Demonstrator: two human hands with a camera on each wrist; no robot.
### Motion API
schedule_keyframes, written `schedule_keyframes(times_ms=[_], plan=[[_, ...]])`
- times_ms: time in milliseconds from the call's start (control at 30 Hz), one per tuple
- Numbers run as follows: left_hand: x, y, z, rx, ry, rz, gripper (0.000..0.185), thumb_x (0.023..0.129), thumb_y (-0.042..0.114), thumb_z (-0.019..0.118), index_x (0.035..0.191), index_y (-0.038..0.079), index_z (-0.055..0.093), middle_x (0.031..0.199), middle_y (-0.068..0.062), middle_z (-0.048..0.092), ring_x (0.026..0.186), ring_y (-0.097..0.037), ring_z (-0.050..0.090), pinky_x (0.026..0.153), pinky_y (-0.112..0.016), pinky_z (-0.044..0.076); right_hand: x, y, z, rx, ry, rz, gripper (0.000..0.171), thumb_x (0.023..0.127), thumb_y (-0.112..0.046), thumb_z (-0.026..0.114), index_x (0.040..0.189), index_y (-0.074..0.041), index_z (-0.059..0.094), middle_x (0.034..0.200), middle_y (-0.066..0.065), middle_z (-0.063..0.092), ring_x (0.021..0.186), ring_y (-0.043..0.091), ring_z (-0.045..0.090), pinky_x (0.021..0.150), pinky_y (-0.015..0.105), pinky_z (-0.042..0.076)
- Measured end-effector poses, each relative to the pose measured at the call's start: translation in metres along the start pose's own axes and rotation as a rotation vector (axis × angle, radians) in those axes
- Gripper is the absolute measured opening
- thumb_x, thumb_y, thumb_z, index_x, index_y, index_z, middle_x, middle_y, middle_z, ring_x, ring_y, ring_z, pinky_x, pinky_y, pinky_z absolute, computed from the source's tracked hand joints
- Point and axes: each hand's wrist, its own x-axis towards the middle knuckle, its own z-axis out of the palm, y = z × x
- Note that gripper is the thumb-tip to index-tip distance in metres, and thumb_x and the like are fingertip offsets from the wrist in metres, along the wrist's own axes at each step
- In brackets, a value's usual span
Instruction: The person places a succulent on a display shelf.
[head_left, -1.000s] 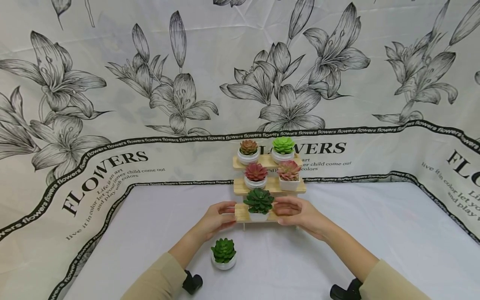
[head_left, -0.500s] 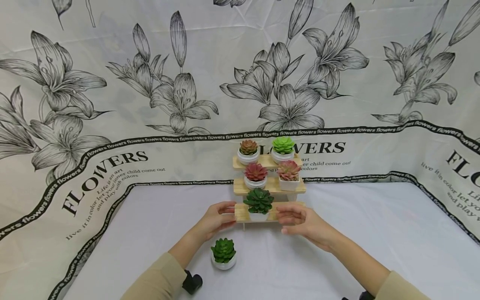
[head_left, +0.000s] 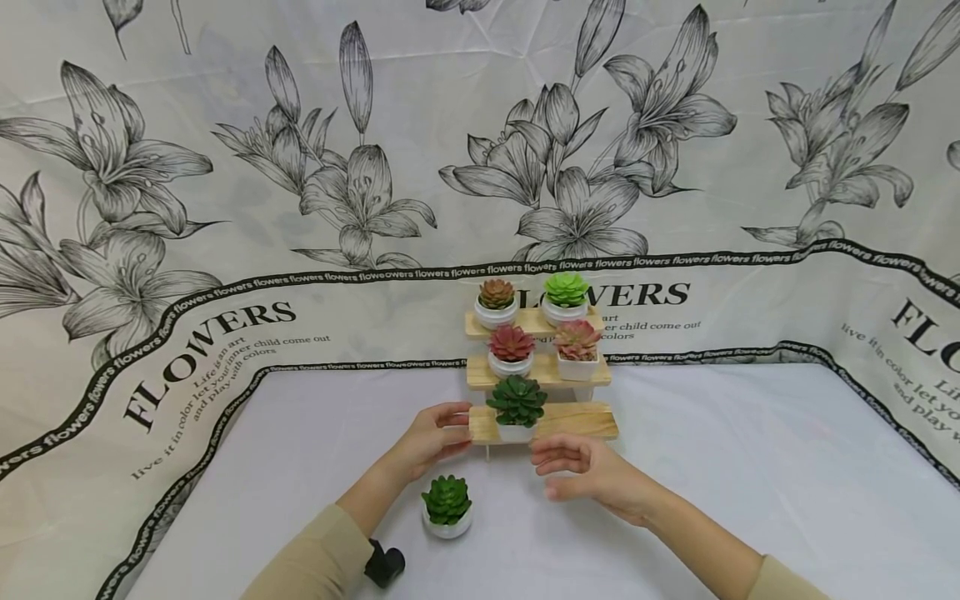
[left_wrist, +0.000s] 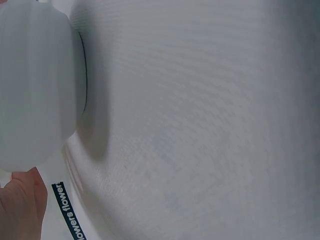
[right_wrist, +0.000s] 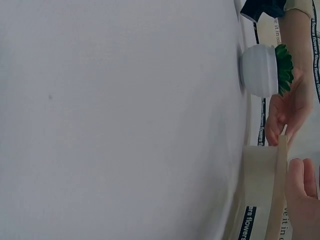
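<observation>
While the person's left hand (head_left: 431, 435) grips the left end of the lowest plank of the three-tiered pale wooden plant stand (head_left: 577, 421), thumb on top and fingers curled under its edge, the right hand (head_left: 592, 473) hovers just in front of that plank, clear of it, fingers loosely spread and holding nothing. White tabletop (head_left: 750, 467) lies open to the right of the stand and in front of it; behind, the stand sits close to the flower-printed cloth backdrop (head_left: 300, 167). Each plank runs left to right, the steps rising toward the backdrop.

On the lowest plank stands a dark green succulent in a white pot (head_left: 517, 407), left of centre; the plank's right half is bare wood. The middle plank carries a red succulent in a round white pot (head_left: 512, 350) and a pinkish succulent in a square white pot (head_left: 578, 347). The top plank holds a brownish-orange succulent in a white pot (head_left: 497, 302) and a bright lime-green succulent in a white pot (head_left: 566, 297).

A mid-green succulent in a round white pot (head_left: 447, 507) stands upright on the tabletop, just beside the left wrist and apart from the stand.
</observation>
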Motion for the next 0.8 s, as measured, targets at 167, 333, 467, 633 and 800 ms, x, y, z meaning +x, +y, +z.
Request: schedule_keyframes(times_ms=[167,333,467,633,800], plan=[[0.0,0.0,0.0,-0.001,-0.001,-0.001,0.05,0.086,-0.008,0.056,0.134,-0.006,0.043,0.122,-0.021,0.049,0.089,-0.017,0.058,0.086,-0.034,0.053,0.006,0.006,0.012,0.018,-0.031,0.013,0.062,0.081,-0.007,0.071,0.131,0.013,0.039,0.121,0.02,0.051,0.111,0.034,0.051,0.087,0.031,0.052],[0.0,0.0,0.001,0.003,0.006,0.004,0.05,0.086,-0.008,0.057,0.134,-0.006,0.043,0.122,-0.022,0.049,0.09,-0.017,0.058,0.086,-0.034,0.053,0.017,0.01,0.027,0.015,-0.063,0.023,0.063,0.08,-0.007,0.071,0.132,0.011,0.04,0.122,0.021,0.051,0.111,0.034,0.051,0.092,0.034,0.05],[0.0,-0.001,0.001,0.005,0.002,0.01,0.049,0.086,-0.007,0.057,0.134,-0.006,0.043,0.123,-0.022,0.049,0.091,-0.017,0.058,0.087,-0.035,0.053,0.027,0.013,0.038,-0.012,-0.083,0.018,0.063,0.079,-0.006,0.071,0.132,0.01,0.042,0.122,0.021,0.051,0.112,0.035,0.05,0.092,0.036,0.049],[0.0,-0.001,0.0,-0.004,-0.013,0.025,0.049,0.086,-0.007,0.056,0.134,-0.007,0.042,0.123,-0.023,0.049,0.093,-0.018,0.058,0.089,-0.036,0.052,0.04,0.017,0.05,-0.039,-0.089,0.03,0.062,0.077,-0.003,0.071,0.132,0.008,0.043,0.122,0.018,0.052,0.111,0.032,0.052,0.091,0.036,0.05],[0.001,-0.002,-0.002,-0.002,-0.016,0.03,0.049,0.086,-0.006,0.056,0.133,-0.007,0.043,0.121,-0.022,0.051,0.094,-0.018,0.058,0.088,-0.036,0.052,0.05,0.019,0.06,-0.038,-0.098,0.063,0.063,0.073,0.001,0.07,0.131,0.008,0.044,0.119,0.011,0.054,0.108,0.025,0.054,0.085,0.035,0.053]])
